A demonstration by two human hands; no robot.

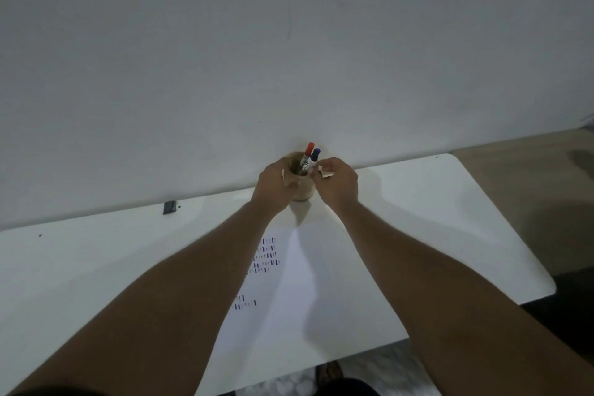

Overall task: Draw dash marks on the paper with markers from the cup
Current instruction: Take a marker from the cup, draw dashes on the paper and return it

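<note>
Head view: left hand (273,185) grips the cup (302,190) — right hand's (337,183) grip unclear, marker (305,159) print unreadable.

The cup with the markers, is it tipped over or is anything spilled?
No. The cup stands upright on the table with the red marker and blue marker inside. The left hand holds it; the right hand is beside it. The paper lies flat with neat dashes. Nothing looks odd.
</note>
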